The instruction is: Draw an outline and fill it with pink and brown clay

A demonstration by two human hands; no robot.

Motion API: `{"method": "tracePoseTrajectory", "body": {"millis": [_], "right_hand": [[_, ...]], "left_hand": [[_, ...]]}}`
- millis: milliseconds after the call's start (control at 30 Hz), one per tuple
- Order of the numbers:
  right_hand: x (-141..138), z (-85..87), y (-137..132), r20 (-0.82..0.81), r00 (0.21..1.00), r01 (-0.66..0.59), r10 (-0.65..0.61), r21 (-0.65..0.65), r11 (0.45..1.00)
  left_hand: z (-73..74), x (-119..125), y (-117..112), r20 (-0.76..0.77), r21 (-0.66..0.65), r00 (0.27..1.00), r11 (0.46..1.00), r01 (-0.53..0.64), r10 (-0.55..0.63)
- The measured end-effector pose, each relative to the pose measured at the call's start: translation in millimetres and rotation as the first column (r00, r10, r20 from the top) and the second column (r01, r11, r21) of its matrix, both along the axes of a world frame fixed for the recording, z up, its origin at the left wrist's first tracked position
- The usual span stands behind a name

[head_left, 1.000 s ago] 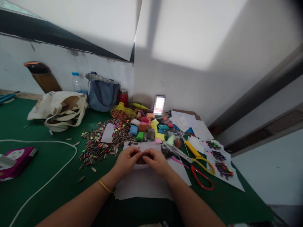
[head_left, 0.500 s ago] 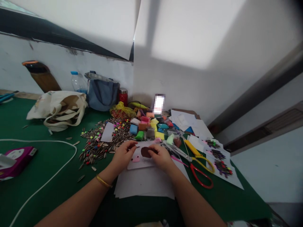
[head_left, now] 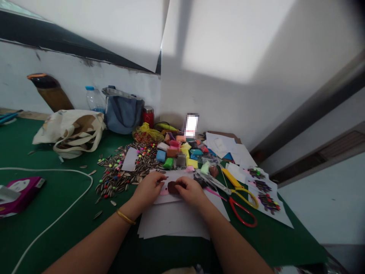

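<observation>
A flat, dark brown oval piece (head_left: 172, 188), seemingly modelling clay, lies between my hands over a white sheet (head_left: 159, 200). My right hand (head_left: 191, 191) pinches its right edge between thumb and fingers. Beside it on the sheet is a pink clay shape (head_left: 164, 191) with small dark dots, partly covered by my left fingers. My left hand (head_left: 147, 189) is closed, thumb against fingertips, at the left of the brown piece; what it pinches, if anything, is too small to make out. Under the sheet lies a stack of white paper (head_left: 173, 222).
Striped sunflower seeds (head_left: 114, 177) mixed with coloured beads spread on the left. Packets of coloured clay (head_left: 172, 153) lie behind the sheet. Large scissors (head_left: 242, 198) and a yellow cutter (head_left: 231, 178) are at the right, near seed-decorated paper (head_left: 281, 205). A white cable (head_left: 68, 207) crosses the left.
My right hand has brought the brown piece slightly left and down, over the edge of the pink shape. My left hand has shifted slightly, its fingertips lower and closer to the pink shape.
</observation>
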State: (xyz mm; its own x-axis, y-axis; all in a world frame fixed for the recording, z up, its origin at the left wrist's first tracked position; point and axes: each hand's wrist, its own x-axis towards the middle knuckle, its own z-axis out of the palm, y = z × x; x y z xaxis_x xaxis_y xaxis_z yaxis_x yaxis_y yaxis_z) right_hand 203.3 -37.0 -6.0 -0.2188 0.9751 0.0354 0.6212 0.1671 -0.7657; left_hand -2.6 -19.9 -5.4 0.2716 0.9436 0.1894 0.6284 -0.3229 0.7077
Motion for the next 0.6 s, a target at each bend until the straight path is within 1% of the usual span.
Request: {"method": "tracePoseTrajectory", "body": {"millis": [133, 300, 500, 600], "right_hand": [[-0.2, 0.5, -0.5, 0.047, 0.999, 0.012, -0.012, 0.003, 1.000], [-0.7, -0.5, -1.7, 0.102, 0.994, 0.029, -0.033, 0.042, 0.999], [-1.4, -1.4, -1.5, 0.110, 0.993, 0.028, -0.033, 0.051, 0.998], [-0.7, -0.5, -1.2, 0.084, 0.996, 0.024, -0.028, 0.055, 0.998]], "left_hand": [[-1.0, 1.2, -1.3, -0.011, -0.005, 0.999, 0.999, 0.047, -0.047], [-3.3, 1.2, -2.3, -0.069, 0.001, 0.996, 0.998, 0.062, -0.062], [-3.1, 1.2, -4.1, -0.098, 0.024, 0.992, 0.996, 0.082, -0.079], [-1.4, 2.4, -5.7, -0.094, 0.028, 0.993, 0.996, 0.079, -0.076]]}}
